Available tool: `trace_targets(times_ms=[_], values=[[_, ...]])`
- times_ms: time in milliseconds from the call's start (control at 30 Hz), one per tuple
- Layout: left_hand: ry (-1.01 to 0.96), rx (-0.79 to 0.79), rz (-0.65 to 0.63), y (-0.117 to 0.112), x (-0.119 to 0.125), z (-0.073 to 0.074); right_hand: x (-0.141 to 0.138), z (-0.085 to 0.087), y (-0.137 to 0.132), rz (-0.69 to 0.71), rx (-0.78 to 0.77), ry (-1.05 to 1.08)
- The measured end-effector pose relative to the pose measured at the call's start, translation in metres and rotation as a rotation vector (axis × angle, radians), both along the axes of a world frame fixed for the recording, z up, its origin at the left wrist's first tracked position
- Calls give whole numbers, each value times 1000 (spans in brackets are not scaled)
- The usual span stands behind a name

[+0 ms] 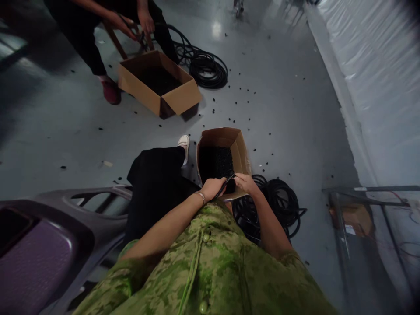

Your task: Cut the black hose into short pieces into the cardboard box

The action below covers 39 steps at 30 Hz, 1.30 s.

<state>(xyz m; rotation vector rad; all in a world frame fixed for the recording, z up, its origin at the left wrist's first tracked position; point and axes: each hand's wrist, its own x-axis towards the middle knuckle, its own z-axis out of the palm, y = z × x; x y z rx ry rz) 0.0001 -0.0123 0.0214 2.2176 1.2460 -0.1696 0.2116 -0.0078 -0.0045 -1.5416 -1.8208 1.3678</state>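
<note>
My left hand [212,189], with a bracelet at the wrist, is closed around a length of black cord [223,185] that slants up to the right. At the cord's upper end my right hand [246,183] is closed in a pinch; a small pale glint shows there, too small to name. Both hands are over the near rim of a cardboard box [242,151]. Inside it lies a heap of small black pieces [220,161]. A loose coil of black cord [280,199] rests on the floor to the right, partly behind my right forearm.
Across from me, a seated person's hands [147,22] hold black cord above a second cardboard box [144,94]. Another black coil [208,68] lies beside it. Small black bits dot the grey floor [288,109]. A purple-grey plastic chair [65,227] stands left, a glass-sided rack [361,218] right.
</note>
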Motion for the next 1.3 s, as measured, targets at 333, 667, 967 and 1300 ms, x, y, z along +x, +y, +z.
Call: trace_targets(times_ms=[333, 667, 967, 1300], values=[[-8, -16, 55, 3, 0, 1, -13, 1, 4, -60, 133, -178], [8, -89, 88, 2, -1, 1, -24, -7, 5, 48, 19, -232], [57, -102, 56, 4, -1, 4, -25, -8, 7, 115, 138, -384], [97, -55, 52, 3, 2, 7, -23, -15, 9, 32, 147, -405]])
